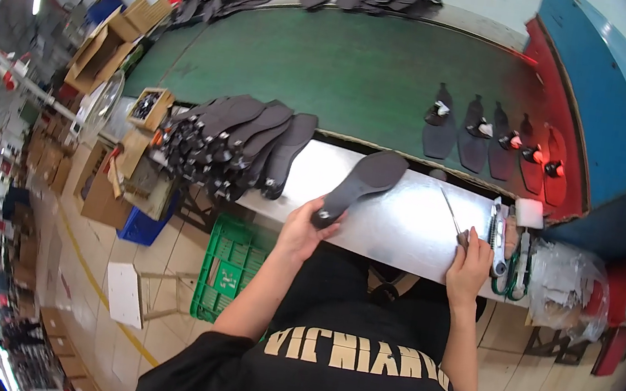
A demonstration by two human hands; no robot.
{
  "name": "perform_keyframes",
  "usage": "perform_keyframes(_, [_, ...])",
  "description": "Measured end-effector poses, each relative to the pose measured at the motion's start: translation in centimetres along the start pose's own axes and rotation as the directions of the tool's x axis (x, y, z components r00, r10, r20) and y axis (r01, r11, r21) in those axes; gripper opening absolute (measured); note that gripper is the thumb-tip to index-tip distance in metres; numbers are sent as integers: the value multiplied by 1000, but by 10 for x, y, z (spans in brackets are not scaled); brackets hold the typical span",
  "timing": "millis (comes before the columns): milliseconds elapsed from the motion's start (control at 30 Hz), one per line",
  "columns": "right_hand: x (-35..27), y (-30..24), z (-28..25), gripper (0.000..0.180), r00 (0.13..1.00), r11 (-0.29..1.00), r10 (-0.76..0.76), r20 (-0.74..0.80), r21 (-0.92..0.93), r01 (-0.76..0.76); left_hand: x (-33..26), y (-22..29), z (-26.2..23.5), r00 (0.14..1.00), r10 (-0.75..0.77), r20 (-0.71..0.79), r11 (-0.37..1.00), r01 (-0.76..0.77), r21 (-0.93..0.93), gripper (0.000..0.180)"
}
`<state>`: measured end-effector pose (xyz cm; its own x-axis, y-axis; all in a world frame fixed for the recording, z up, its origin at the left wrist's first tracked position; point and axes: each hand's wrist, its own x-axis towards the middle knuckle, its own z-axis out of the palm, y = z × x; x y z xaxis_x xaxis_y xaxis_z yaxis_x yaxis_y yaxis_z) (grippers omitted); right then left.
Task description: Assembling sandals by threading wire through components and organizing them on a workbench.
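Note:
My left hand (307, 230) grips a dark shoe sole (371, 173) by its narrow end, where a small shiny spot shows. The wide end of the sole points away from me, above the metal shelf (402, 239). In my right hand (471, 265) is a thin awl-like tool (451, 211), its slim metal shaft pointing up and left and its dark handle between my fingers. To the left of the held sole lies a heap of similar soles (247, 127), with small shiny fittings bunched at the near side.
Beyond the shelf runs a green conveyor belt (306, 68) with several strapped soles (472, 141) near a blue, red-lit machine (595, 98). A cutter knife (496, 235), green-handled scissors (521, 274) and a white spool (530, 213) sit right. A green crate (225, 263) stands below left.

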<state>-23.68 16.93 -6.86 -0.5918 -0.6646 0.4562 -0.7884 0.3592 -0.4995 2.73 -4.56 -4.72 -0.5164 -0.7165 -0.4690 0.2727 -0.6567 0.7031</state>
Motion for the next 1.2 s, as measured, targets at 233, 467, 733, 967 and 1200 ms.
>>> perform_keyframes(233, [11, -40, -13, 37, 978, 751, 116, 171, 629, -199, 7, 1, 38, 979, -137, 150, 939, 176, -295, 38])
perform_keyframes(467, [12, -126, -21, 35, 934, 614, -6, 358, 739, -279, -4, 18, 72, 946, -183, 267, 904, 269, -332, 38])
perform_keyframes(733, [16, -140, 3, 50, 826, 419, -78, 558, 770, -481, -5, 2, 73, 945, -299, 131, 846, 326, -422, 21])
perform_keyframes(967, [14, -112, 24, 42, 940, 619, -138, 311, 768, -163, -8, -14, 65, 943, -272, 191, 863, 327, -385, 20])
perform_keyframes(1200, [10, -122, 8, 61, 552, 130, -161, 818, 572, -810, -11, -13, 74, 947, 321, -25, 945, -318, 77, 46])
